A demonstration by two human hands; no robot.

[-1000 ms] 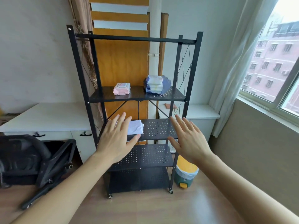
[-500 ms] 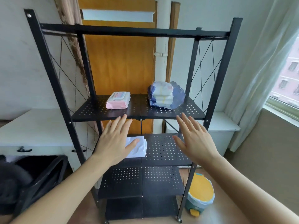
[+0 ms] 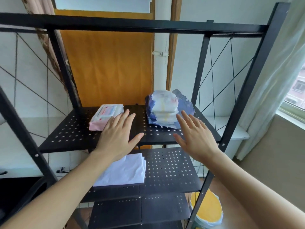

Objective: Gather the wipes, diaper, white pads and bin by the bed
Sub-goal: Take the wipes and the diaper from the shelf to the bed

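A pink pack of wipes (image 3: 104, 116) lies on the upper shelf of a black metal rack (image 3: 69, 134). To its right on the same shelf stands a torn blue package of white diapers (image 3: 165, 109). Folded white pads (image 3: 125, 171) rest on the shelf below. A small bin with a yellow lid (image 3: 208, 210) sits on the floor at the rack's right foot. My left hand (image 3: 117, 138) hovers flat, fingers spread, just right of the wipes. My right hand (image 3: 194, 134) is spread too, in front of the diapers. Neither hand holds anything.
The rack's black top bar (image 3: 148, 25) crosses the view above my hands. Behind the rack are an orange door (image 3: 107, 66) and a white pipe (image 3: 160, 63). A white desk (image 3: 14, 129) stands on the left, a curtained window (image 3: 295, 90) on the right.
I have come much closer to the rack. Both open hands have risen from the level of the pads' shelf to the upper shelf, near the wipes and diapers.
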